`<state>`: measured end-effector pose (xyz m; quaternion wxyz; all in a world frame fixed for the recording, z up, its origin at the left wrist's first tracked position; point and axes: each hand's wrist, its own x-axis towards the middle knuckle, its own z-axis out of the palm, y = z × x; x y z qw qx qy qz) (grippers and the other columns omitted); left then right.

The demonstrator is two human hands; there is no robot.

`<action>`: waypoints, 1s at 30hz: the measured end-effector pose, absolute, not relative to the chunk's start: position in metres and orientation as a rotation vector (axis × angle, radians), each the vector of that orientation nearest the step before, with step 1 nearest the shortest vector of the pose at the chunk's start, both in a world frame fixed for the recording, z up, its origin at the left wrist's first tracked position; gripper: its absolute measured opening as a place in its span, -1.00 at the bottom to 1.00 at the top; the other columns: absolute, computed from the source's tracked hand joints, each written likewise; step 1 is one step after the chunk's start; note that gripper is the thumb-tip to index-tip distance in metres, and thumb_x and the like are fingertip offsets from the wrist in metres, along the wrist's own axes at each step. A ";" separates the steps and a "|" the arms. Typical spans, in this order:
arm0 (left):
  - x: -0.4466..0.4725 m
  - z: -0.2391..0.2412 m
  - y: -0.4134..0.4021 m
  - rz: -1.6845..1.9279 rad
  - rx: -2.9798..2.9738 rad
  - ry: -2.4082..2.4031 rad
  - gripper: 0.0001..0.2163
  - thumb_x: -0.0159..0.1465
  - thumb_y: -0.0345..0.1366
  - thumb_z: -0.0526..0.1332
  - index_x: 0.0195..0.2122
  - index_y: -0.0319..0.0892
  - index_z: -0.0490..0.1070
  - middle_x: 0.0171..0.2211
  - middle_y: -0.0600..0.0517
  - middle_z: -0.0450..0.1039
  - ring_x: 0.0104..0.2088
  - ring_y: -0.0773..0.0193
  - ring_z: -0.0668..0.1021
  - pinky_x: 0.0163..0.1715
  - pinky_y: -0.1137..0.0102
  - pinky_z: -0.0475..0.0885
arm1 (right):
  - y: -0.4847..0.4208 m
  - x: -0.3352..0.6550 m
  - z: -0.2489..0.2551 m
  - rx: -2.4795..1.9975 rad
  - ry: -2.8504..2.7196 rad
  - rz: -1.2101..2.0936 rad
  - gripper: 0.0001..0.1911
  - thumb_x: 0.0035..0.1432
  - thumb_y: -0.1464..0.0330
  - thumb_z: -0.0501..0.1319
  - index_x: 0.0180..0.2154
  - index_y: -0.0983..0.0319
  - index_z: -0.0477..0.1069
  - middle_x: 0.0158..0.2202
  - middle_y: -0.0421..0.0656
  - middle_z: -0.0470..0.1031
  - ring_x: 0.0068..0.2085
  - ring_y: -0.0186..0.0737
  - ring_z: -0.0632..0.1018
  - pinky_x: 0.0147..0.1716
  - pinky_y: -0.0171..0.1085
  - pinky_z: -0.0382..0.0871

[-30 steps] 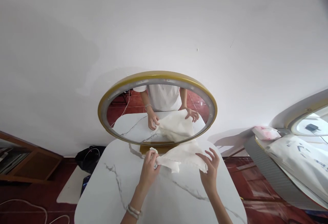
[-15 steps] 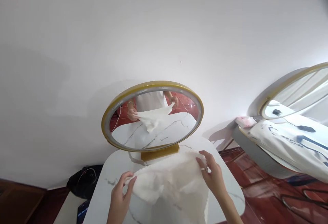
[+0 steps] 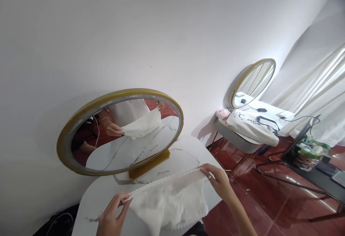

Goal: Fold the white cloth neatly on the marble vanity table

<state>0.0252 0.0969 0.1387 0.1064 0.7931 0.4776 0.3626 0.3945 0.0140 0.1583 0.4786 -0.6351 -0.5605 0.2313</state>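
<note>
A thin white cloth (image 3: 172, 198) with a scalloped edge is stretched between my hands above the marble-patterned table. My left hand (image 3: 113, 210) pinches one upper corner, at the lower left of the head view. At the opposite corner, my right hand (image 3: 215, 178), wearing a ring, pinches the edge between thumb and fingers. The cloth's top edge is drawn nearly straight, while its lower part hangs loose in folds and runs out of view at the bottom. The gold-rimmed mirror (image 3: 126, 131) just beyond reflects both hands and the cloth.
The white tabletop (image 3: 185, 151) carries the mirror on its gold base (image 3: 149, 166). To the right, a second table holds a white printed bag (image 3: 250, 126), a tissue pack (image 3: 222, 113) and another round mirror (image 3: 254, 83). A dark chair (image 3: 309, 175) holds a green-rimmed container (image 3: 309, 153).
The view has turned to the right, showing the chair and curtain. The cloth's upper edge has been pulled straighter between my hands, and its lower scalloped edge now shows.
</note>
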 end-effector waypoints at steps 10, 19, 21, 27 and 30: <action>0.012 0.141 0.083 0.951 2.076 1.531 -0.66 0.17 0.10 0.19 -0.47 -0.05 0.54 -0.35 0.03 0.60 -0.31 0.20 0.63 -0.38 0.50 0.52 | 0.023 0.400 0.145 -1.440 -1.134 0.722 -0.67 0.03 0.07 0.33 -0.39 0.22 0.54 -0.33 -0.07 0.59 -0.26 -0.12 0.59 -0.21 -0.21 0.50; 0.071 0.189 0.126 1.095 2.009 1.431 -0.69 0.13 0.05 0.25 -0.49 -0.10 0.54 -0.37 0.01 0.60 -0.31 0.19 0.62 -0.28 0.39 0.55 | 0.074 0.453 0.179 -1.379 -1.154 0.553 -0.72 -0.03 0.12 0.35 -0.45 0.21 0.53 -0.44 -0.14 0.56 -0.36 -0.20 0.55 -0.35 -0.27 0.45; 0.084 0.206 0.131 1.143 2.052 1.424 -0.71 0.14 0.02 0.25 -0.47 -0.09 0.54 -0.35 0.03 0.60 -0.30 0.20 0.61 -0.27 0.40 0.54 | 0.079 0.467 0.194 -1.344 -1.140 0.533 -0.73 -0.03 0.14 0.36 -0.43 0.21 0.53 -0.39 -0.12 0.57 -0.32 -0.19 0.55 -0.31 -0.27 0.45; 0.099 0.217 0.105 1.049 2.132 1.363 -0.75 0.13 0.01 0.26 -0.46 -0.04 0.55 -0.36 0.04 0.60 -0.31 0.18 0.62 -0.23 0.33 0.57 | 0.048 0.508 0.224 -1.311 -1.366 0.633 -0.83 0.02 0.21 0.35 -0.45 0.18 0.53 -0.43 -0.13 0.54 -0.34 -0.18 0.52 -0.31 -0.23 0.44; 0.099 0.208 0.079 0.882 2.095 1.316 -0.76 0.14 0.00 0.24 -0.47 -0.02 0.55 -0.39 0.03 0.60 -0.35 0.17 0.63 -0.30 0.35 0.58 | 0.016 0.515 0.224 -1.350 -1.475 0.722 -0.85 0.04 0.23 0.34 -0.46 0.17 0.54 -0.43 -0.11 0.53 -0.32 -0.15 0.51 -0.30 -0.21 0.44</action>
